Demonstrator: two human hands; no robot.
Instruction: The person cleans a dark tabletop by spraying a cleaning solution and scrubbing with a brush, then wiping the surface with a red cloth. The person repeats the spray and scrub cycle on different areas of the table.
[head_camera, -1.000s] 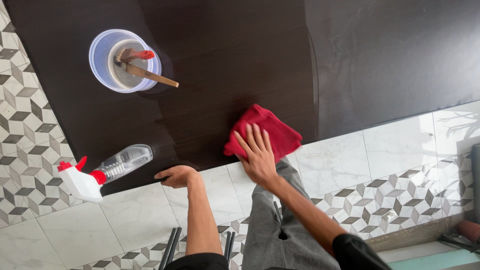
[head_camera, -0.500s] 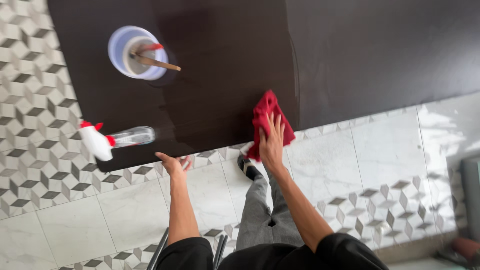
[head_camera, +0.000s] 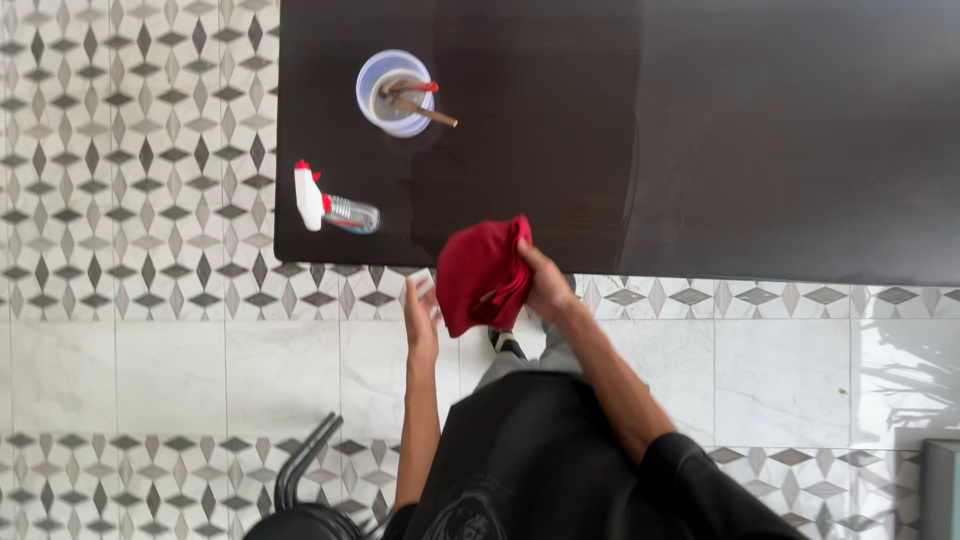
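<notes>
My right hand (head_camera: 548, 284) grips a red cloth (head_camera: 480, 272) and holds it in the air just off the near edge of the dark wooden table (head_camera: 560, 130). My left hand (head_camera: 421, 315) hovers beside the cloth, fingers apart, holding nothing. On the table lies a clear spray bottle (head_camera: 330, 207) with a white and red trigger head. Farther back stands a clear plastic tub (head_camera: 394, 92) with a wooden-handled brush and a red-handled tool in it.
The floor is tiled, with patterned grey and white bands (head_camera: 140, 150) and plain marble tiles (head_camera: 780, 350). The black legs of a chair (head_camera: 305, 475) show at the bottom left. My grey trouser leg and dark shoe (head_camera: 508, 346) stand below the table edge.
My right hand has lifted the red cloth off the table top and pulled it back past the edge. My left hand left the table edge and rose beside the cloth. The view has drawn back.
</notes>
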